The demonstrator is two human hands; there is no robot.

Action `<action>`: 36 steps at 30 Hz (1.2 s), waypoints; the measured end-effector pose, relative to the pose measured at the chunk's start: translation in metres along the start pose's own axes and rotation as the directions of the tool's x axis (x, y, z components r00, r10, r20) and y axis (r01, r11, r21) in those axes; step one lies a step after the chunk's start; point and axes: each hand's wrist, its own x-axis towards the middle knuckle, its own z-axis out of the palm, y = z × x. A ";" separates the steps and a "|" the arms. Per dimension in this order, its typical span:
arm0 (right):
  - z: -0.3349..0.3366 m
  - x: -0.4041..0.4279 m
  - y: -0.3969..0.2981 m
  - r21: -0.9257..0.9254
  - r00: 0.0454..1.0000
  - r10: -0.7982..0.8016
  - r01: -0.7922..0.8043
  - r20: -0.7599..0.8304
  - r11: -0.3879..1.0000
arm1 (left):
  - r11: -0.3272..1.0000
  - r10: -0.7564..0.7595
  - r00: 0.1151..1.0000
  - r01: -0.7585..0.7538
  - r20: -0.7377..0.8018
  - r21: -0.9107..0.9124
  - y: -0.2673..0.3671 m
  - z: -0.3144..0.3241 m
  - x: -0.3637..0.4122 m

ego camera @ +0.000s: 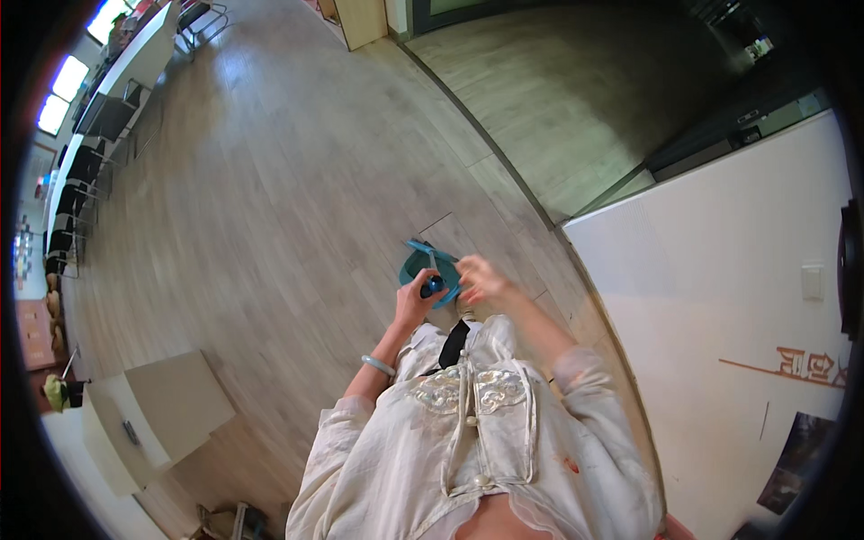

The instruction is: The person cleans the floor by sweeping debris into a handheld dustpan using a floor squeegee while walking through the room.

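Note:
My left hand [413, 298] grips the dark blue, rounded end of a handle [434, 283], seen almost end-on. Below it is a teal plastic container-like object [409, 264] with a raised teal edge; the hands partly cover it, and its exact kind cannot be told. A pale rod runs from that raised edge towards the grip. Just right of the teal object, my right hand [483, 278] is blurred by motion. Its fingers look spread, with nothing visible between them.
Wood-look floor [270, 169] surrounds me. On the right stands a white wall [709, 270] with a switch, beside a doorway with a dark floor track [486, 142]. A long white table [138, 50] with several black chairs [111, 116] lines the left. A pale cabinet [179, 398] stands lower left.

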 end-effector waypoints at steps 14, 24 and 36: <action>-0.035 0.047 0.144 -0.413 0.955 0.264 -0.296 -0.135 0.861 | 0.995 -0.047 0.981 0.062 0.187 -0.074 -0.018 0.017 -0.035; -0.114 -0.011 0.109 -0.148 0.910 0.246 -0.308 -0.333 0.940 | 0.991 -0.112 0.993 0.109 -0.040 -0.079 -0.035 -0.030 -0.040; -0.058 0.017 0.171 -0.656 0.955 0.076 -0.254 -0.287 0.711 | 0.996 -0.093 0.995 0.092 -0.044 -0.017 -0.037 -0.035 -0.021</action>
